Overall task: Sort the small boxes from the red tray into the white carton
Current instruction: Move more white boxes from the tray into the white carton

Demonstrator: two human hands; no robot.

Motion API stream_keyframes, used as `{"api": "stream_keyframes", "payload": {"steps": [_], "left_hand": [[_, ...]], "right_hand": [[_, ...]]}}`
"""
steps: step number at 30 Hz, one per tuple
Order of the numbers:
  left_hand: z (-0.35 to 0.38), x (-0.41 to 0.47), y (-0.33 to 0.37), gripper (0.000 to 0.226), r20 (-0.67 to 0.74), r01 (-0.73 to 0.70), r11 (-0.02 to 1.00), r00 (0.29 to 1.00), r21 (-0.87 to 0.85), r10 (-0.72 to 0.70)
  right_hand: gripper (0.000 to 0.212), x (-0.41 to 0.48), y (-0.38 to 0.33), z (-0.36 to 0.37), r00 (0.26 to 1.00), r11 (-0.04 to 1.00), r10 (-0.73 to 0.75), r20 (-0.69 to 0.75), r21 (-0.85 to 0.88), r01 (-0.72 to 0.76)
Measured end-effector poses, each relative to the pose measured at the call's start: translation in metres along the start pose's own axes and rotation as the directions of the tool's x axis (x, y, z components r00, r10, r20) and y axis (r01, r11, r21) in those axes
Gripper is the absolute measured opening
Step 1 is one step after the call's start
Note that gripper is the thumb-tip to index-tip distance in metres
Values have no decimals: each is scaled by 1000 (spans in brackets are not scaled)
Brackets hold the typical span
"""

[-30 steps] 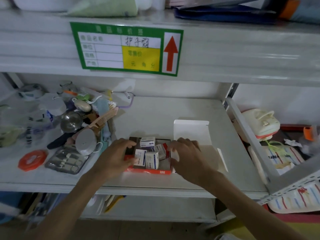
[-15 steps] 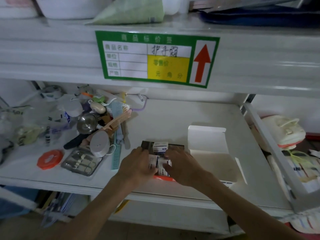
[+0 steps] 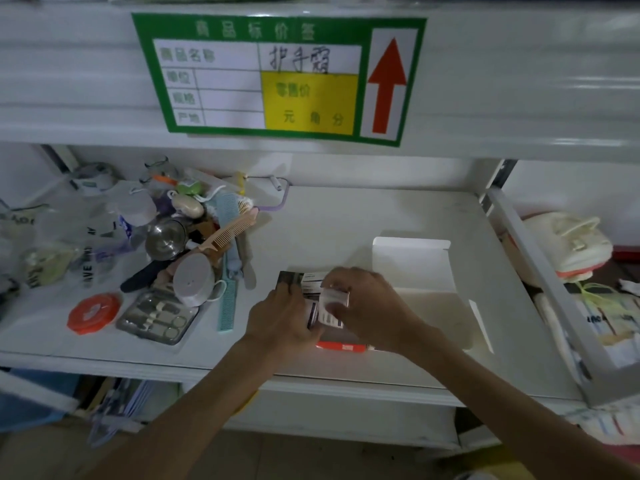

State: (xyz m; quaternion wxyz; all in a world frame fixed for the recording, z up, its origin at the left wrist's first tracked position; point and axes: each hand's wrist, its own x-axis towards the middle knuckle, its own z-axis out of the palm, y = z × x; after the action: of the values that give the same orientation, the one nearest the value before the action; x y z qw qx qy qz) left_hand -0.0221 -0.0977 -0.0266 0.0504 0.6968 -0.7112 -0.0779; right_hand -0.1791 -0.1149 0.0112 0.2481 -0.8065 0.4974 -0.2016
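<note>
The red tray [image 3: 341,347] sits near the shelf's front edge, mostly hidden under my hands; only its red front rim shows. My right hand [image 3: 372,308] is closed on a small white box [image 3: 333,303], lifted a little above the tray. My left hand [image 3: 280,320] grips another small box [image 3: 313,315] at the tray's left side. One more small box [image 3: 311,283] lies at the tray's back. The open white carton [image 3: 433,299] lies just right of the tray, lid flap standing up behind, with a bare floor.
Left of the tray lies a clutter: a green comb [image 3: 227,306], a manicure set [image 3: 157,315], an orange round lid [image 3: 93,313], a metal cup [image 3: 166,239], plastic bags. A shelf above carries a green price label [image 3: 277,77]. A slanted shelf rail [image 3: 540,289] borders the right.
My head moved closer to the shelf. Both hands closed in over the tray, and my right hand has lifted a small white box from it.
</note>
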Motion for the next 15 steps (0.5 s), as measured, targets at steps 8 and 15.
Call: {"api": "stream_keyframes", "payload": {"steps": [8, 15], "left_hand": [[-18, 7, 16, 33, 3, 2, 986, 1000, -166, -1], [-56, 15, 65, 29, 1, -281, 904, 955, -323, 297]], "right_hand": [[16, -31, 35, -72, 955, 948, 276, -111, 194, -251], [11, -61, 75, -87, 902, 899, 428, -65, 137, -416]]}}
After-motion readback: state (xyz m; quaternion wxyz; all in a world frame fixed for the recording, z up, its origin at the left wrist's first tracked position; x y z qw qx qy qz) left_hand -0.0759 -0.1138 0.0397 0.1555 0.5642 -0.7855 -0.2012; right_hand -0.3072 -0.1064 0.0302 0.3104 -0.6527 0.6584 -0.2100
